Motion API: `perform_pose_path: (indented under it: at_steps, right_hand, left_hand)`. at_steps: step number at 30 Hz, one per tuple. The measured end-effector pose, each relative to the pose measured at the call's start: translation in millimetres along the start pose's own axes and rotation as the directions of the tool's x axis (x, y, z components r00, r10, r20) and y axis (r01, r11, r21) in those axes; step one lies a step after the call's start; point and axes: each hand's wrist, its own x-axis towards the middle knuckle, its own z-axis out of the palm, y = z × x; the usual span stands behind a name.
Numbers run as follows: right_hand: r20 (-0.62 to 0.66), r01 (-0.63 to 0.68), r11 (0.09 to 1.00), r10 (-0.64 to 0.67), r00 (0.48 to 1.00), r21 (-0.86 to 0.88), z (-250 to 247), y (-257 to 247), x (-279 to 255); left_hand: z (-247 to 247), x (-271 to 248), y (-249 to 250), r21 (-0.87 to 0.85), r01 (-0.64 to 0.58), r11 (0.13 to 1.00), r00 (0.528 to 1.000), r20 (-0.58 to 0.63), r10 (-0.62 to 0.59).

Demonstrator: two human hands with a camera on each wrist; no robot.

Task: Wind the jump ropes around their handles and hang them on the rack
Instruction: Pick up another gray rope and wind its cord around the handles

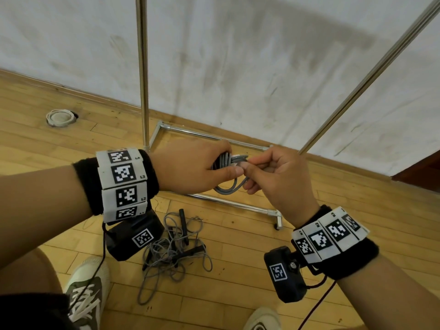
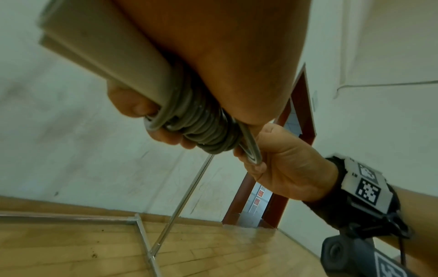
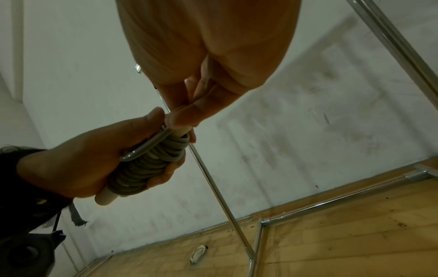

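My left hand (image 1: 197,166) grips a pair of pale jump-rope handles (image 2: 106,50) with grey rope wound round them in tight coils (image 2: 203,127). My right hand (image 1: 273,171) pinches a short loop of the same grey rope (image 1: 232,186) right beside the coils. In the right wrist view the wound bundle (image 3: 147,165) sits in the left hand (image 3: 78,161) with the loop end (image 3: 142,150) lying across it. The chrome rack's uprights (image 1: 143,72) stand just beyond my hands.
A tangle of grey jump ropes with black handles (image 1: 176,248) lies on the wooden floor below my hands. The rack's base bars (image 1: 238,206) rest on the floor by the white wall. A white ring (image 1: 59,117) lies far left. My shoes (image 1: 88,296) are near the tangle.
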Motion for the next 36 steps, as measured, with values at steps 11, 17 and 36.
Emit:
perform_pose_path:
  at_steps: [11,17,36]
  right_hand:
    - [0.043,-0.043,0.995,0.047,0.998,-0.094,2.7,5.7,-5.1]
    - [0.129,-0.017,0.985,0.04,0.991,-0.174,-0.4,5.0,-0.8]
    - [0.274,-0.071,0.996,0.056,0.96,0.045,-20.4,-4.4,1.7]
  left_hand:
    - [10.6,-1.0,0.3,0.205,-0.109,0.973,0.993,-0.014,0.114]
    - [13.2,-3.2,-0.3,0.125,-0.03,0.992,1.0,0.0,0.03]
    - [1.7,-2.0,3.4,-0.383,0.053,0.922,0.991,0.133,-0.002]
